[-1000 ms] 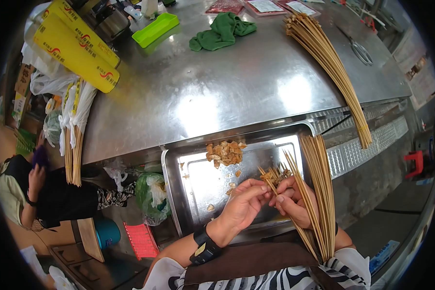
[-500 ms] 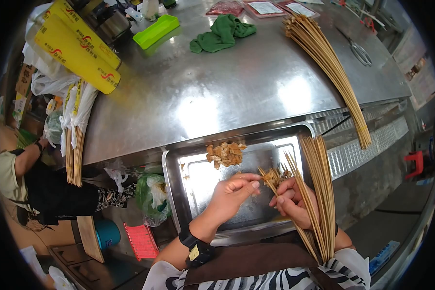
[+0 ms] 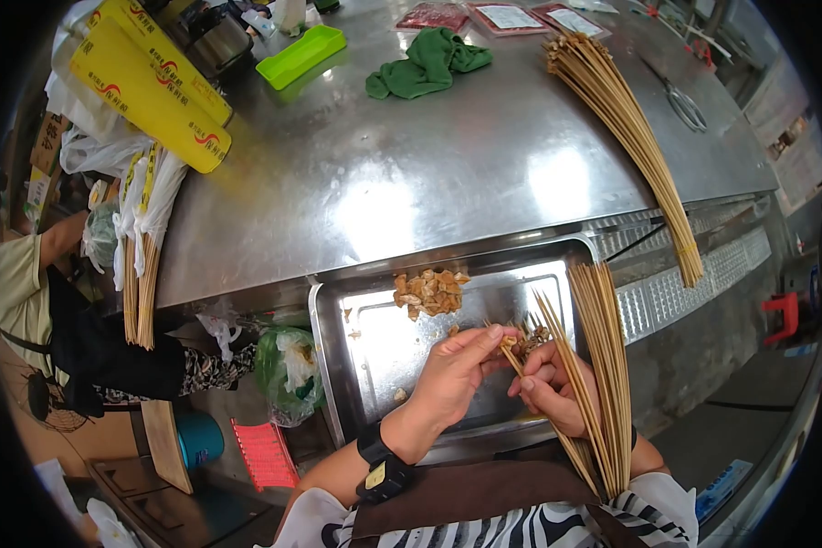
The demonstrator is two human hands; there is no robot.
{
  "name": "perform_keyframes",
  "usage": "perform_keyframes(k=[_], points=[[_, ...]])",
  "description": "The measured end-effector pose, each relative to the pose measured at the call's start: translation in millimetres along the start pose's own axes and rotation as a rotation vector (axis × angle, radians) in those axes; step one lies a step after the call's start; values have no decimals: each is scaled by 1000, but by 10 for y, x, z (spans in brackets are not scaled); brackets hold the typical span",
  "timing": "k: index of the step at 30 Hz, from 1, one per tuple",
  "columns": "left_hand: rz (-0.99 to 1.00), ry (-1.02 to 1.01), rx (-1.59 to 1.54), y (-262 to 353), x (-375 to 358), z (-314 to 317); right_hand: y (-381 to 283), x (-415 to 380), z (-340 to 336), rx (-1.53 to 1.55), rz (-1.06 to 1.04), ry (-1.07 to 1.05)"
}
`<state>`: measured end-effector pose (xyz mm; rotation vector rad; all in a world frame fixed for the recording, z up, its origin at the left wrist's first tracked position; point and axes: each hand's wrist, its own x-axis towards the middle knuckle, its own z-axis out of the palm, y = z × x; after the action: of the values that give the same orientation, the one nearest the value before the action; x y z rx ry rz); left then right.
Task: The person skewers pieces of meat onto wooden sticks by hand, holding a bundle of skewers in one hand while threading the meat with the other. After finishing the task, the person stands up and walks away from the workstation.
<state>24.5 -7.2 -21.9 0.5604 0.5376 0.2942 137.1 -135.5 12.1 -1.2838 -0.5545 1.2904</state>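
My left hand (image 3: 452,374) is pinched at the tip of a skewer, on a small yellowish-brown food piece (image 3: 509,342). Closed around several thin bamboo skewers (image 3: 571,352) is my right hand (image 3: 562,393), whose fingers steady the one being loaded. Both hands are over a steel tray (image 3: 324,365). Inside it, a heap of brown food pieces (image 3: 429,292) lies toward the back, and a few more pieces (image 3: 532,336) show partly behind my right hand. A thicker bundle of skewers (image 3: 607,365) leans over the tray's right side, against my apron.
On the steel table (image 3: 292,210) are a green cloth (image 3: 429,66), a green plastic tray (image 3: 301,57), yellow film boxes (image 3: 151,91), a long skewer bundle (image 3: 630,137) and scissors (image 3: 685,105). Another person (image 3: 55,310) stands at the left, near a red stool (image 3: 263,454).
My left hand has moved slightly right and up onto the skewer tip, its fingers now around the food piece. The right hand stays nearly in place. The person at the left has shifted.
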Motion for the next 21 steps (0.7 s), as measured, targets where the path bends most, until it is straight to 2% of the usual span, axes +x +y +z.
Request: perform_keyframes(k=[12,21], points=[[47,162,240,-32,-88,108,20,8,-10,8,8,-14],[87,155,359,-71,-119,100,43,5,-6,4,-4,-16]])
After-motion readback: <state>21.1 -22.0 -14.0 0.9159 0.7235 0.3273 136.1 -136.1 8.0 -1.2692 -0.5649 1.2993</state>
